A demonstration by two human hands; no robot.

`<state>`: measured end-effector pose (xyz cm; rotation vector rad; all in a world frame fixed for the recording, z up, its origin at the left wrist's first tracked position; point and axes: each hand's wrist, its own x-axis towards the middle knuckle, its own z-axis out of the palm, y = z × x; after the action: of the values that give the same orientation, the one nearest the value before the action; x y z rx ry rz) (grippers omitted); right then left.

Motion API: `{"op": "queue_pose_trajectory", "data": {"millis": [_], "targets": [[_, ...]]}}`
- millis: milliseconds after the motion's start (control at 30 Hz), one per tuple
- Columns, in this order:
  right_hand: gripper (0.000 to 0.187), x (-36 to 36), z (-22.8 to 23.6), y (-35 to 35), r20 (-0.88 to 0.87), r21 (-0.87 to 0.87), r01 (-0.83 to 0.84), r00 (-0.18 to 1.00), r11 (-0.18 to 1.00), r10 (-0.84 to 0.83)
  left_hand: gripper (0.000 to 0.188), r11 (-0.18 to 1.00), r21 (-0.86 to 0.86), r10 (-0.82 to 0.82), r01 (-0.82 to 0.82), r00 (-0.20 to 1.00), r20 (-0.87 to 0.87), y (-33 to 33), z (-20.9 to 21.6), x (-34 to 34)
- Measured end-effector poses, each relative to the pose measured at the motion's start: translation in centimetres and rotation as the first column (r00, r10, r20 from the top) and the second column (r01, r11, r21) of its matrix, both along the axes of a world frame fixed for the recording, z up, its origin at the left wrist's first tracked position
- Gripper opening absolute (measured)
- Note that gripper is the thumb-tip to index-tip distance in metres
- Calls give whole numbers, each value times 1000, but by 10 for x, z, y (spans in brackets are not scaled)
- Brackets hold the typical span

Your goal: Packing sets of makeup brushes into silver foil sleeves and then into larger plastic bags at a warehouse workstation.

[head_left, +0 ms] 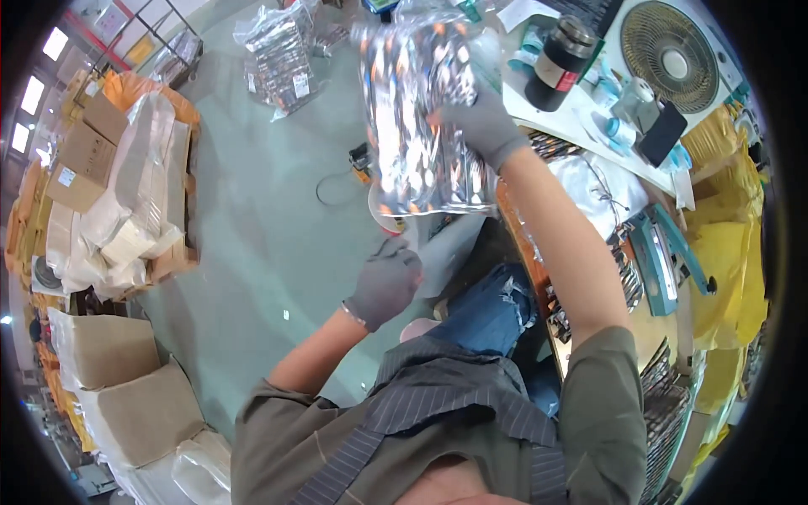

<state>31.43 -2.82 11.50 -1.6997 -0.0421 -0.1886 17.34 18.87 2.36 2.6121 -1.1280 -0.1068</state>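
R hand [486,128] grips pkg [412,126], L hand [385,284] apart

Glare and blur smear the clear package [412,126], so its contents cannot be made out. Most fingers of the right hand [484,126] probably lie behind it, out of sight. The package also hides part of a white round container [385,222]. A pale speck [285,315] on the floor [261,202] is too small to identify, and the lower edge cuts off the shirt [273,446]

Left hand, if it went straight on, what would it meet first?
Likely the shiny packet that the right hand holds, though depth is unclear and the left hand might pass beneath.
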Motion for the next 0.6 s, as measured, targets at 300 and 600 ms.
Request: {"op": "queue_pose_trajectory", "data": {"millis": [300, 600], "targets": [[71, -43, -38, 30, 38, -228, -196, 977, 954, 210, 11, 988, -14, -151, 152, 984, 91, 42, 10, 8], [51, -87, -131, 28, -349, -889, -457, 685, 4, 640, 15, 902, 61, -411, 428, 803, 431, 84, 28, 37]]}}
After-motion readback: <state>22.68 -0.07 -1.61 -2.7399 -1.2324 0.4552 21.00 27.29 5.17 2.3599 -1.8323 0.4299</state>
